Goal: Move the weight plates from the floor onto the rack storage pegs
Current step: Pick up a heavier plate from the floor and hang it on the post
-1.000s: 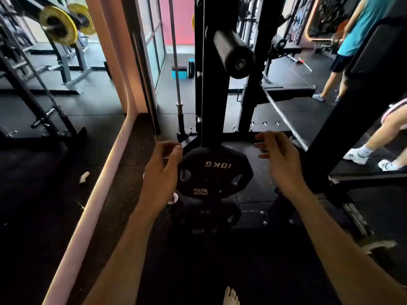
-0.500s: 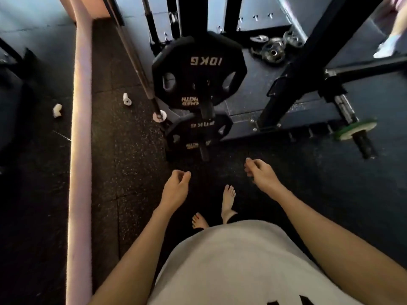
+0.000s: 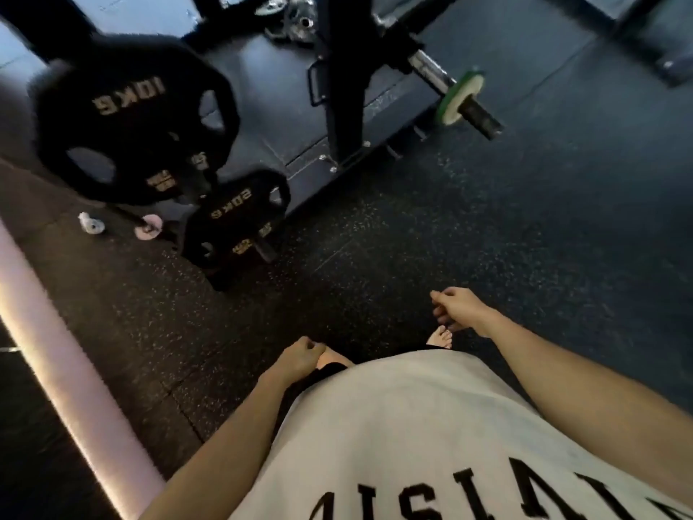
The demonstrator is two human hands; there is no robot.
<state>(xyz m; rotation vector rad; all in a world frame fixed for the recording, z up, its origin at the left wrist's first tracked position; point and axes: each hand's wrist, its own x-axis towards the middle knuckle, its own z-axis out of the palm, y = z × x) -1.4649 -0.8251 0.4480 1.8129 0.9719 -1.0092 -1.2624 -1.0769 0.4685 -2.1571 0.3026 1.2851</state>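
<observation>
Two black plates [image 3: 131, 125] hang on rack pegs; left hand [image 3: 298, 360], right hand [image 3: 455, 307] hold nothing

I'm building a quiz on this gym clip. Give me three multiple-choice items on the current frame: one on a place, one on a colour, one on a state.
1. Where does the 10KG plate sit relative to the smaller black plate?
A. above it on the rack
B. flat on the floor beside it
C. in the right hand

2. What colour is the small plate on the barbell sleeve?
A. red
B. green
C. yellow

3. What are the left hand and right hand doing?
A. both gripping a plate
B. one gripping a plate
C. holding nothing

Answers: 1 A, it hangs higher on the same upright. 2 B, its rim is green. 3 C, both hang loosely curled, away from the plates.
</observation>
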